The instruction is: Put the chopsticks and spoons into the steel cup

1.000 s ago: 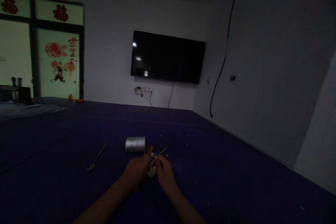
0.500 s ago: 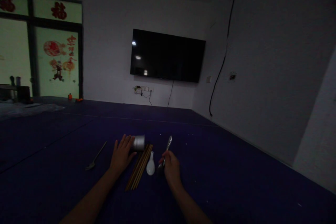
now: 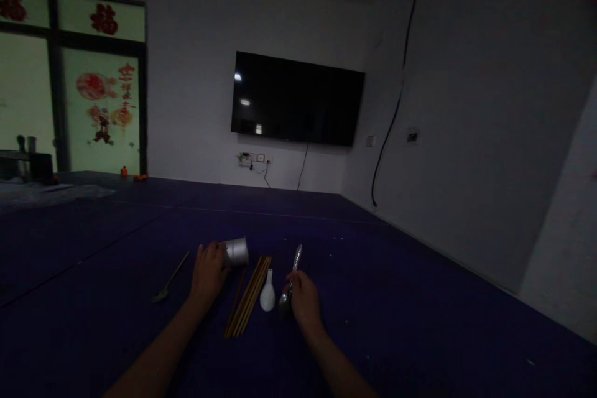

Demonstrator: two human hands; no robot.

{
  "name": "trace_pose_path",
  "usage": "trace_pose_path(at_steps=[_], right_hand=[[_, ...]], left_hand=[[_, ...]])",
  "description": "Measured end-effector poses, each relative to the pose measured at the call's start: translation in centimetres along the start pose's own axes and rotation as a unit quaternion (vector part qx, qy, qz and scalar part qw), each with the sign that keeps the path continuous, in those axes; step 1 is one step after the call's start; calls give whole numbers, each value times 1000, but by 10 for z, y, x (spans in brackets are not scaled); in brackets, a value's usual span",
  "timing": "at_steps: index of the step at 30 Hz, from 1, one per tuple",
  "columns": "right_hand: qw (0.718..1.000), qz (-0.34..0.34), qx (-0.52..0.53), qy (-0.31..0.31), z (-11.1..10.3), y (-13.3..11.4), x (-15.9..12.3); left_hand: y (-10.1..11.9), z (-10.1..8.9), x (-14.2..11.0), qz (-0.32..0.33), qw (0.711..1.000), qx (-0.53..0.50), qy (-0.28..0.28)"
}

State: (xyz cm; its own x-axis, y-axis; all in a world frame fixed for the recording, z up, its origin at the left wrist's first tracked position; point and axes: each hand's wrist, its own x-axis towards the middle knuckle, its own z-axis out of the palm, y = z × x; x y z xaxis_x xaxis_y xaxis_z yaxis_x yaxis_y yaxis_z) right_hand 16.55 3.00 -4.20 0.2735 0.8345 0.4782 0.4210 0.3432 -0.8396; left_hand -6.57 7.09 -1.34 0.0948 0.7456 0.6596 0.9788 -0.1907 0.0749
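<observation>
My left hand (image 3: 209, 273) is closed around the base end of a silver metal cup (image 3: 237, 251), which is tipped on its side with its mouth to the right. Several wooden chopsticks (image 3: 252, 298) lie in a slanted bundle just right of that hand, one a little apart from the others. Beside them rests a white ceramic spoon (image 3: 267, 296), handle pointing away from me. My right hand (image 3: 304, 298) grips a metal spoon (image 3: 298, 256) with its bowl toward me and its handle sticking out past my fingers. Left of my left hand lies another metal spoon (image 3: 170, 280).
The things lie on a wide dark blue surface (image 3: 410, 311) dotted with small white specks. At the far left are a dark box (image 3: 40, 166), plastic sheeting (image 3: 60, 194) and small orange items (image 3: 124, 171). A television (image 3: 298, 99) hangs on the back wall; a black cable (image 3: 392, 121) dangles at right.
My left hand has moved left and its fingers have curled onto the cup. The cup has shifted left and tilted, separating one chopstick from the bundle. The right hand's spoon has turned slightly.
</observation>
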Motion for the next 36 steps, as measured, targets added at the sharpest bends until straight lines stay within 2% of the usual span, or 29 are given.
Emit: trace_pose_path(at_steps=[5, 16, 24, 26, 29, 31, 33, 34, 36], right_hand=[[999, 4, -41, -4, -2, 2, 1], [997, 0, -82, 6, -2, 4, 4], [996, 10, -89, -5, -2, 3, 4], [996, 15, -90, -9, -2, 3, 4], [995, 23, -92, -16, -1, 3, 5], [995, 28, -92, -22, 1, 5, 5], [995, 32, -93, -30, 3, 6, 6], [994, 33, -94, -34, 4, 7, 6], [994, 36, -97, -40, 5, 8, 6]], left_hand=[[-5, -1, 2, -37, 999, 4, -3], [-14, -5, 0, -190, 982, -23, -2], [-16, -4, -2, -210, 977, -35, -19], [-15, -1, -1, -214, 976, -35, -3], [-9, -2, 0, -234, 969, -15, 82], [-1, -6, 0, -221, 964, -7, 150], [9, -12, -1, -160, 972, -24, 169], [16, -15, -3, -118, 980, -41, 153], [30, -19, -8, -25, 994, -76, 69]])
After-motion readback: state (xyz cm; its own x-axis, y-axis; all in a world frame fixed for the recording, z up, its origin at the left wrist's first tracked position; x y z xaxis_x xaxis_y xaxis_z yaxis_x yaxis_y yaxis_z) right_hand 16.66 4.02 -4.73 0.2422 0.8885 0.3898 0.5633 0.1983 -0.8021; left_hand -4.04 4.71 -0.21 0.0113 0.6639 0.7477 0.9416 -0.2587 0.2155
